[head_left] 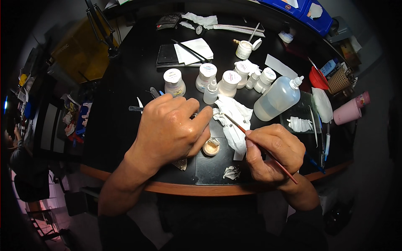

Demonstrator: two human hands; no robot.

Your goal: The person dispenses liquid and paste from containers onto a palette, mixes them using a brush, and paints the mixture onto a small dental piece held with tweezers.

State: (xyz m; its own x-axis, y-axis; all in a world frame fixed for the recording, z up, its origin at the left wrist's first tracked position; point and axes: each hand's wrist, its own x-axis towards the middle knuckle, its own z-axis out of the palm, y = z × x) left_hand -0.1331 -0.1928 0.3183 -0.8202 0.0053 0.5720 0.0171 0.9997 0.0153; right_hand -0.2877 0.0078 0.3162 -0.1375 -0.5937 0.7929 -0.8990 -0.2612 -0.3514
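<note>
My left hand (pixel 171 127) hovers over the black table, fingers pinched on a small object that the hand itself mostly hides. My right hand (pixel 274 152) grips a thin red-handled brush (pixel 259 144) like a pen, its tip pointing up-left toward my left fingertips and a crumpled white tissue (pixel 234 121). Just under my left thumb sits a small round dish with pale peach paste (pixel 210 147). A white smear of paste (pixel 231 172) lies on the dark mat near the table's front edge.
Several white-capped jars (pixel 174 82) and a small dropper bottle (pixel 210 92) stand behind my hands. A large clear squeeze bottle (pixel 276 98) lies tilted at the right, near a glass slab (pixel 299 121), a red bowl (pixel 318 78) and a pink cup (pixel 349 109). Tools rest on a pad (pixel 184 54).
</note>
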